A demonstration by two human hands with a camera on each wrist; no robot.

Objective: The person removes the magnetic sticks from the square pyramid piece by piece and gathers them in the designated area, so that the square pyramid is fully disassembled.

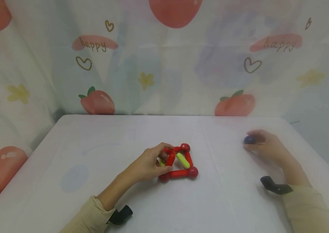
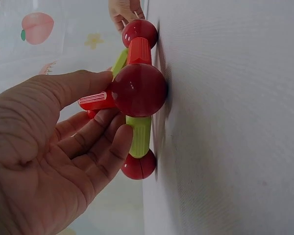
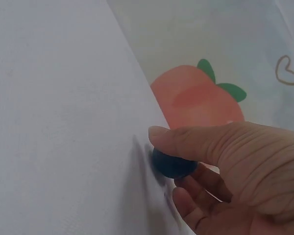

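My left hand point(image 1: 149, 162) grips the left side of a small frame built of toy rods and balls, standing on the white table. Its front edge is a red rod point(image 1: 179, 174) with a dark red ball point(image 1: 192, 172) at the right corner. A yellow-green rod point(image 1: 183, 160) slants inside it. In the left wrist view the thumb lies by the near red ball point(image 2: 139, 90), with the fingers around the other side; they hide part of the frame. Far to the right, my right hand point(image 1: 272, 149) pinches a dark blue ball point(image 1: 249, 139) between thumb and fingers, low over the table.
The white table point(image 1: 225, 197) ends at the back against a patterned curtain point(image 1: 170, 71) with fruit and hearts. A black wrist mount point(image 1: 120, 215) sits at the left sleeve, another black mount point(image 1: 275, 187) at the right one.
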